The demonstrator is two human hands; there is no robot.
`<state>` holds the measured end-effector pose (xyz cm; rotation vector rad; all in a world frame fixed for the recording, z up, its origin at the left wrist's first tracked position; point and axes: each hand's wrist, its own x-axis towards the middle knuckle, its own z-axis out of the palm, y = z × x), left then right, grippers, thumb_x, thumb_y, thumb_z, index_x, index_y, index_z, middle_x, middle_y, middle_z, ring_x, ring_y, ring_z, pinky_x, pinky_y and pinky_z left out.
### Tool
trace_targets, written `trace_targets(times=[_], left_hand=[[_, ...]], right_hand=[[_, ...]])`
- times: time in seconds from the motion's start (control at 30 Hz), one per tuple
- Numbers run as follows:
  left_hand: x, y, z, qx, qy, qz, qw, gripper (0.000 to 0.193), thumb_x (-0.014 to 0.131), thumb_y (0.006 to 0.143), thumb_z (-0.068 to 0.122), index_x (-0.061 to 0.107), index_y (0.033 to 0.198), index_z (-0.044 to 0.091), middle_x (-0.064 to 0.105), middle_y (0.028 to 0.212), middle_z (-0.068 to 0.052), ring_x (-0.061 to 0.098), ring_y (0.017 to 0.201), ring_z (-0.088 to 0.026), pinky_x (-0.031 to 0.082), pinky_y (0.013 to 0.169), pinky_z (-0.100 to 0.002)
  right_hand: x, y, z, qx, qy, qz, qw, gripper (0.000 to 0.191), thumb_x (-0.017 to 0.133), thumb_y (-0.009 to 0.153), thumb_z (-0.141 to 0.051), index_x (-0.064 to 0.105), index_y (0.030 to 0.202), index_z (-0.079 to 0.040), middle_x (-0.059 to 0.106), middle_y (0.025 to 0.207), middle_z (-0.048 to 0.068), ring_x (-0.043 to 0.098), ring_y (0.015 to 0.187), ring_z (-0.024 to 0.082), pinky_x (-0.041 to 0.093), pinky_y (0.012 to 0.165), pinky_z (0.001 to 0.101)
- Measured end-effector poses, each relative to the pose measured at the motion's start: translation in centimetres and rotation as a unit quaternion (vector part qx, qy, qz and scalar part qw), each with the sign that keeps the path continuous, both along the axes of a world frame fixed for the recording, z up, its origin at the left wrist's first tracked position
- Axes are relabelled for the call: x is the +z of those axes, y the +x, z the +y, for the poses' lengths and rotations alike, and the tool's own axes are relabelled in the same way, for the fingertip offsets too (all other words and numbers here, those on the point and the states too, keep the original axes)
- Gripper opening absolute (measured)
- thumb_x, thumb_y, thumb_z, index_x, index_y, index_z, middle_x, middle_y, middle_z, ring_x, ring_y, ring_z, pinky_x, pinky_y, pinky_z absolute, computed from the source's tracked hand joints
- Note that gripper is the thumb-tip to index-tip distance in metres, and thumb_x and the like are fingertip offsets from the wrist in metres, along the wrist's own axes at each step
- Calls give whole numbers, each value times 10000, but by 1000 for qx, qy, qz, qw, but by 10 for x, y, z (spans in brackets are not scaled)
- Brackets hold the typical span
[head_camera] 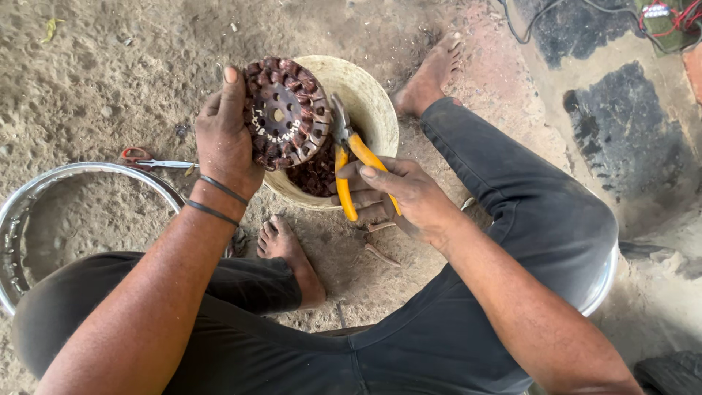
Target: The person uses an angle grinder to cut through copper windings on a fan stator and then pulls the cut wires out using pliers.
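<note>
My left hand (223, 139) wraps its fingers around a round copper-wound stator (285, 111), held above a pale bucket (373, 110). My right hand (398, 192) grips yellow-handled pliers (349, 157), whose tips touch the stator's rim.

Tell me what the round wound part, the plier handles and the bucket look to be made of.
Stator in the left hand: dull grey metal core, reddish-brown coils, likely enamelled copper. Pliers in the right hand: glossy yellow handle sleeves, probably plastic; dark steel-looking head. Bucket: cream, matte, scuffed rim, seemingly plastic.
</note>
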<state>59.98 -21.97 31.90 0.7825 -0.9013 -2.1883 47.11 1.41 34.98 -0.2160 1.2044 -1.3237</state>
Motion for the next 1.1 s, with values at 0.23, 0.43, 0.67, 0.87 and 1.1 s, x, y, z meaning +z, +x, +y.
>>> trace_targets(times=[0.23,0.43,0.67,0.87,1.1], left_hand=[[-2,-1,-1,-12,-24,-13,1000,434,710,973,453,651,1022,26,722,929,-61,747,808,-182,671,751,-379],[-6,-2,-4,1,-21,50,999,408,740,1028,416,657,1031,16,692,950,-53,691,820,-163,619,756,-357],[-2,1,-8,11,2,28,1000,390,712,950,409,705,1025,26,730,940,-55,733,836,-166,655,779,-354],[-1,5,-3,-5,12,47,999,352,728,983,382,694,1037,35,726,959,-60,730,838,-167,645,767,-358],[-7,-1,2,-113,-18,-93,989,433,660,967,546,641,907,117,675,803,-32,709,711,-164,657,683,-350]], right_hand=[[-16,1,-6,-35,148,166,974,306,701,979,-305,644,1033,-9,621,765,58,585,576,133,515,464,291],[-20,-9,-5,-39,248,199,947,264,690,924,-293,638,977,-39,621,672,30,560,480,104,505,417,290],[-8,-22,0,42,241,301,922,366,737,940,-321,683,988,38,660,695,51,616,527,146,522,465,325],[8,-25,9,184,321,467,803,441,698,937,-461,730,1067,-41,697,741,129,669,640,217,543,617,412],[8,-10,14,179,141,276,934,442,733,860,-431,756,1134,-85,762,949,93,737,887,175,609,835,335]])
